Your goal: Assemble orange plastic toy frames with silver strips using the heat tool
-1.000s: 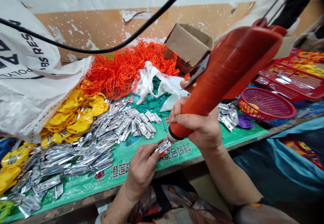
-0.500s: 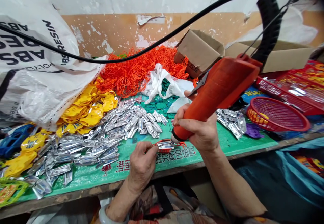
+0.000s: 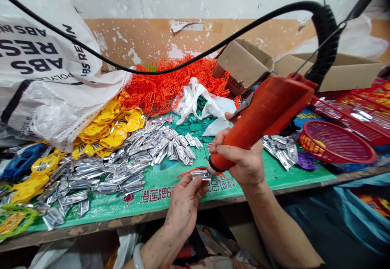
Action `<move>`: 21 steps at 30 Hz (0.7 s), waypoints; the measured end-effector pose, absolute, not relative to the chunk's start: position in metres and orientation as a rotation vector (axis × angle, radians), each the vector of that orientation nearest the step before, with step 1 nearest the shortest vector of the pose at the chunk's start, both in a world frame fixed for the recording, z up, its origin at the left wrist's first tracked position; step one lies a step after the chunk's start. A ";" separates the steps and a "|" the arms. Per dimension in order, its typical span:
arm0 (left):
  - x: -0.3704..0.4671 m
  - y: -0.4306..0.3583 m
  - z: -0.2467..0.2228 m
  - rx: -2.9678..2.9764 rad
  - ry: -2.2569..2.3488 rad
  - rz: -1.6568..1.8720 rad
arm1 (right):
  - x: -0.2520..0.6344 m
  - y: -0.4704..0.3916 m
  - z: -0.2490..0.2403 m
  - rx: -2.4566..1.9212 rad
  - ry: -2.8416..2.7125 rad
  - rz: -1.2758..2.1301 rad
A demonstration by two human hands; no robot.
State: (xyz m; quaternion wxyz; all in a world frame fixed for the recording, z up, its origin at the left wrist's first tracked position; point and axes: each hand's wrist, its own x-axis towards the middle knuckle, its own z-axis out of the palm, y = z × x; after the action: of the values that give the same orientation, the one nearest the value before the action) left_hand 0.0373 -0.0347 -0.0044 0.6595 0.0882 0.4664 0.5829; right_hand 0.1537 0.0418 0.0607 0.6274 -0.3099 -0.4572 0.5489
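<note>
My right hand (image 3: 248, 163) is wrapped around a red electric screwdriver (image 3: 258, 106), which is tilted with its nose down to the left. Its tip meets a small silver plastic part (image 3: 199, 173) near the table's front edge. Thumb and fingertips of my left hand (image 3: 185, 204) pinch the near left end of that silver part. A thin orange plastic frame (image 3: 182, 175) shows around it, partly hidden by the screwdriver nose and my fingers. The screw, if any, is hidden under the nose. Left of my hands lies a heap of similar silver parts (image 3: 152, 147).
A black cable (image 3: 146, 72) arcs across above the table. Behind lie an orange frame pile (image 3: 170, 82), a white plastic bag (image 3: 195, 94) and cardboard boxes (image 3: 246, 60). Yellow parts (image 3: 106, 127) and a large white sack (image 3: 39, 78) fill the left. A red basket (image 3: 338, 141) stands right.
My left hand has moved right and turned, its fingers now pinching the silver part close to the screwdriver tip. The screwdriver stays nearly in place; the view has shifted slightly.
</note>
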 end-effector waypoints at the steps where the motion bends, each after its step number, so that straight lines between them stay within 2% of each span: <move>1: 0.039 -0.032 -0.005 0.220 1.058 1.334 | 0.154 0.041 0.062 -0.709 -1.039 1.263; 9: 0.029 -0.031 0.002 0.735 1.296 1.259 | 0.159 0.037 0.081 -0.596 -0.992 1.223; 21: 0.021 -0.027 0.009 0.959 1.309 1.115 | 0.142 0.028 0.091 -0.584 -0.990 1.221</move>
State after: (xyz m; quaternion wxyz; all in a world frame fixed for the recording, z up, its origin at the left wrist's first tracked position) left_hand 0.0208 -0.0267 0.0087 0.5533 0.4058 0.5539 0.4717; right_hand 0.1419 0.0280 0.0909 0.6687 -0.2591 -0.4389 0.5414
